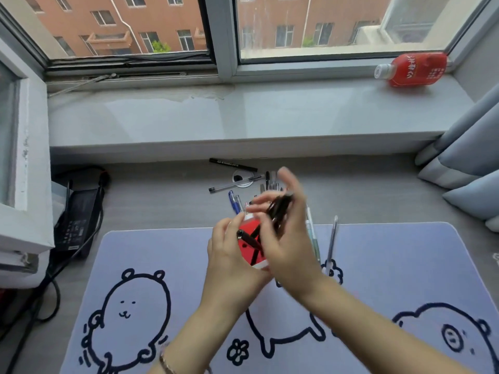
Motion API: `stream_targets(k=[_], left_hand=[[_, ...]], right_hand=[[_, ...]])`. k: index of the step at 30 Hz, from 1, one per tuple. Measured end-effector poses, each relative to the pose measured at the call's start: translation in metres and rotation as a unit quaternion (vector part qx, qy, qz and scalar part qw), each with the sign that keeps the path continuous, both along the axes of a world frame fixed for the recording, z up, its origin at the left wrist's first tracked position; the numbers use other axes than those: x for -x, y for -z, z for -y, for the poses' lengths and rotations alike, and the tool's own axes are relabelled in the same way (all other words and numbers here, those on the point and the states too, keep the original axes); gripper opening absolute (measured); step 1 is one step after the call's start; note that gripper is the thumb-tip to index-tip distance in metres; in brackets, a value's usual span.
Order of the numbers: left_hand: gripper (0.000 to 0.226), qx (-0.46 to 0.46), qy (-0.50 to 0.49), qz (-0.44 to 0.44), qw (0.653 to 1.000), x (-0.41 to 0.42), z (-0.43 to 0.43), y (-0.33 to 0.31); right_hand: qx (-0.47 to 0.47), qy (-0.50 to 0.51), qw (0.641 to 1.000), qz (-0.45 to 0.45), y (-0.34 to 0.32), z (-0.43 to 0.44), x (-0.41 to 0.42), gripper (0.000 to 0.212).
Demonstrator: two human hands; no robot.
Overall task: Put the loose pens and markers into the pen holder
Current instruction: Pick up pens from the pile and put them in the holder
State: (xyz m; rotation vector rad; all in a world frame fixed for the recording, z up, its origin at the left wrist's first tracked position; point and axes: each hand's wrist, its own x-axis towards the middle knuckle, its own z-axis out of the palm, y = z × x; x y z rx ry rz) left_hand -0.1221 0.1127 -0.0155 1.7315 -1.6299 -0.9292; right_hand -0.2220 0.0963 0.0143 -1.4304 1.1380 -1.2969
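A red pen holder [249, 228] with white edges stands at the far edge of the mat, and my left hand [232, 255] grips its left side. Black pens [249, 240] lie inside it. My right hand [286, 233] hovers over the holder's opening, shut on a bundle of black pens [279, 207]; it is motion-blurred. Loose pens lie on the desk behind: a black marker [232, 164], a clear pen [235, 184], a blue pen [232, 201]. To the right lie a pale green pen [313, 233] and a grey pen [332, 240].
A lilac desk mat [151, 255] with bear drawings covers the near desk. A black power adapter [78, 211] with cables sits at the left. A wide windowsill [216, 117] runs behind, with a red bottle [414, 69] lying on it. Curtains [469, 157] hang at right.
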Motion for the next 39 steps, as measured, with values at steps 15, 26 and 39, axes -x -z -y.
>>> stream_targets(k=[15, 26, 39], left_hand=[[0.092, -0.040, -0.042, 0.025, 0.998, -0.024, -0.012, 0.005], [0.095, -0.039, -0.030, 0.031, 0.998, -0.023, -0.010, 0.004], [0.094, -0.057, -0.040, 0.028, 0.997, -0.031, -0.013, 0.012]], right_hand=[[-0.425, 0.093, 0.791, -0.430, 0.105, 0.048, 0.110, 0.047], [-0.392, 0.074, 0.805, -0.439, 0.117, 0.093, 0.098, 0.030], [-0.149, 0.102, 0.952, -0.248, 0.018, 0.085, 0.110, 0.013]])
